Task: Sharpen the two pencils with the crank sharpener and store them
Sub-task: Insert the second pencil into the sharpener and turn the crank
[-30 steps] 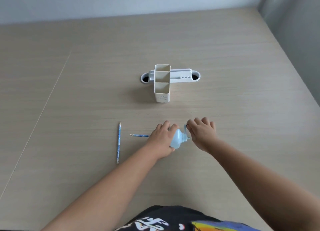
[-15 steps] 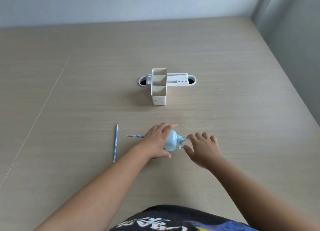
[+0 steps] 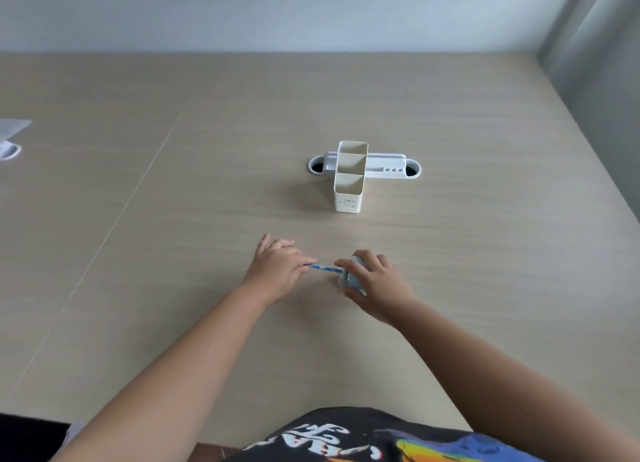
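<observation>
Swapped over, right hand (image 3: pixel 375 285) now grips sharpener (image 3: pixel 351 278), left hand (image 3: pixel 277 271) pinching pencil (image 3: pixel 327 268)

There is a single view, from a wide-angle camera worn on the person's head. It looks forward and steeply down across the counter (image 3: pixel 450 288) toward the far wall (image 3: pixel 277 11). Both forearms reach in from the bottom edge, and the left hand (image 3: pixel 277 271) and right hand (image 3: pixel 377 285) sit near the frame's centre, close to the lens. The counter's right edge runs diagonally.
</observation>
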`<state>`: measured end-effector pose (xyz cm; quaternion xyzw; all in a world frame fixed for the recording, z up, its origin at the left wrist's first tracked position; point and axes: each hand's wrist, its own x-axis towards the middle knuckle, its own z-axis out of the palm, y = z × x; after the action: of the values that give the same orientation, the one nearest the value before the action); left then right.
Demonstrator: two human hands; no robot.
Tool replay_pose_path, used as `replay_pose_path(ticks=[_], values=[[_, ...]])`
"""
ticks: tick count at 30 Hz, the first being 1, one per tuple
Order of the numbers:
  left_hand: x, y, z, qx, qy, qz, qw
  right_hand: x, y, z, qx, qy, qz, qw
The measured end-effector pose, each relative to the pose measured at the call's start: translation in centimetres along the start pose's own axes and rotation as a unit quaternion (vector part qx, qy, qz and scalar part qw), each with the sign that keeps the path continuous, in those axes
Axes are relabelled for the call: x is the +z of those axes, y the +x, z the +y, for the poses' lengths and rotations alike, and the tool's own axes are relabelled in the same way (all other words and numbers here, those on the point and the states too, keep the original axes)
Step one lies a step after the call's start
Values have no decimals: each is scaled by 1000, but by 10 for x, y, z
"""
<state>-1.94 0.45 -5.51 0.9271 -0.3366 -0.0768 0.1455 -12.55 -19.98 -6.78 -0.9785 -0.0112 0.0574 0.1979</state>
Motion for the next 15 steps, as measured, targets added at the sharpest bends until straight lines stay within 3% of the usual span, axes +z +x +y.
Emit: replay_pose_path(ticks=[3,7,12,15], values=[[4,-1,-8,31,-19,58,998,3,0,1,-3,3,5,1000],[-9,-6,-33,16,-20,42,999,5,-1,-3,3,18,11,1000],[-42,-28,-99,-160,-59,110,979,2,-4,1,13,21,21,999],[-36,-35,-79,-260,-124,126,949,3,-4,2,18,19,20,999]])
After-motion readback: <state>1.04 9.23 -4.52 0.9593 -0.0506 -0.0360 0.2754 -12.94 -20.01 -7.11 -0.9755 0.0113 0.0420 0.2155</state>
